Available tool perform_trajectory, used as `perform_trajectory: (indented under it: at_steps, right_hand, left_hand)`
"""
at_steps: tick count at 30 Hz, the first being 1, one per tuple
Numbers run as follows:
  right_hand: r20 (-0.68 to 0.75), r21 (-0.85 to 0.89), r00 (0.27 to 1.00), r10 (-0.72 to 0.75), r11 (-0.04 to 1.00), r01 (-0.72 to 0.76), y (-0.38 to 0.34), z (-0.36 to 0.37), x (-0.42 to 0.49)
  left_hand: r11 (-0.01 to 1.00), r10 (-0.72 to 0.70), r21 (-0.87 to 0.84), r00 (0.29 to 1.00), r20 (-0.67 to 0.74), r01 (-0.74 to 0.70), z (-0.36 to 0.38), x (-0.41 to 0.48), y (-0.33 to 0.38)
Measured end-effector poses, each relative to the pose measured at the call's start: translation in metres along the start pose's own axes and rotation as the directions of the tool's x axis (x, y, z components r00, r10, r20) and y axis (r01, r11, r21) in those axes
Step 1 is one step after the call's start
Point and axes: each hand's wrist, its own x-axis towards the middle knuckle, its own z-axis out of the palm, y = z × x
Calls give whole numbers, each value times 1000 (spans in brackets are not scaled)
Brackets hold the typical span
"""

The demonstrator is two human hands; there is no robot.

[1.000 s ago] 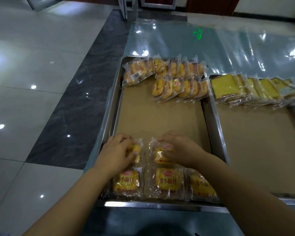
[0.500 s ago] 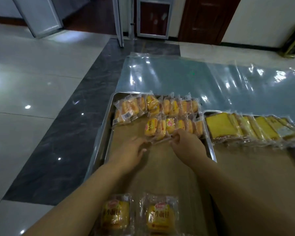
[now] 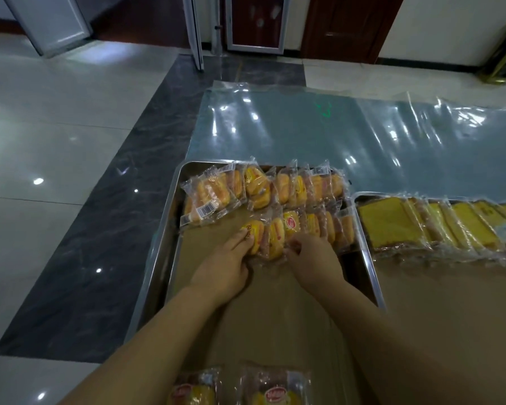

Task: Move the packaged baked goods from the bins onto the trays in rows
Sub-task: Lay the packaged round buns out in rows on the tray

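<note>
1. Glossy clear plastic sheet (image 3: pixel 304 133) covers the tabletop and carries both trays.
2. Left rectangular steel tray (image 3: pixel 170 238), lined with brown paper, holds two overlapped rows of clear-wrapped yellow buns at its far end. The far row (image 3: pixel 278 185) spans the width. The second row (image 3: pixel 319 226) stops short on the left and is judged to be the row being filled.
3. Right steel tray (image 3: pixel 362 197) holds one shingled row of wrapped yellow cake slices (image 3: pixel 406 226). Its right part runs out of frame.
4. Left hand (image 3: pixel 222 267) has its fingers extended against the end packet of the second row, apparently leaning it on its neighbour to keep the row tight.
5. Right hand (image 3: pixel 313 258) has its fingers bent over the wrappers' near edges. Whether it is pinching or merely steadying cannot be determined.
6. Two further bun packets (image 3: pixel 275 390) lie at the tray's near end, cut off by the frame bottom. No bins are in view.
</note>
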Motion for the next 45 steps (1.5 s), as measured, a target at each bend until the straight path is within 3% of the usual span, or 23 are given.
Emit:
perform_trajectory:
  at_steps: [8, 18, 21, 24, 26, 29, 32, 35, 40, 45]
  right_hand:
    - [8, 395, 991, 131, 910, -123, 22, -2, -34]
    - [-56, 524, 959, 279, 825, -209, 57, -27, -92]
    - [-68, 368, 962, 266, 902, -224, 71, -28, -114]
    - [56, 25, 971, 231, 972, -233, 80, -29, -131]
    - [43, -188, 973, 226, 959, -214, 81, -32, -136]
    - [-25, -176, 999, 47, 983, -51, 76, -36, -136]
    - [199, -257, 969, -149, 946, 198, 72, -31, -128]
    - [340, -359, 935, -101, 905, 228, 69, -21, -126]
    - [241, -536, 970, 23, 836, 114, 56, -13, -136]
    - [223, -576, 957, 187, 817, -26, 51, -13, -154]
  left_hand:
    - [998, -54, 33, 997, -63, 56, -4, -45, -7]
    - [994, -107, 2, 991, -80, 107, 12, -75, 11]
    - [999, -33, 3, 998, -51, 33, 20, -78, 16]
    - [1000, 16, -8, 998, -58, -16, 24, -81, 16]
    - [1000, 13, -17, 993, -114, -15, 25, -85, 16]
    - [998, -55, 12, 984, -169, 58, 26, -88, 15]
    - [995, -83, 44, 988, -127, 89, 26, -87, 13]
    - [997, -56, 46, 995, -86, 60, 28, -85, 11]
    - [998, -31, -58, 997, -65, 28, 26, -82, 9]
    - [992, -41, -121, 999, -16, 39, 28, -84, 5]
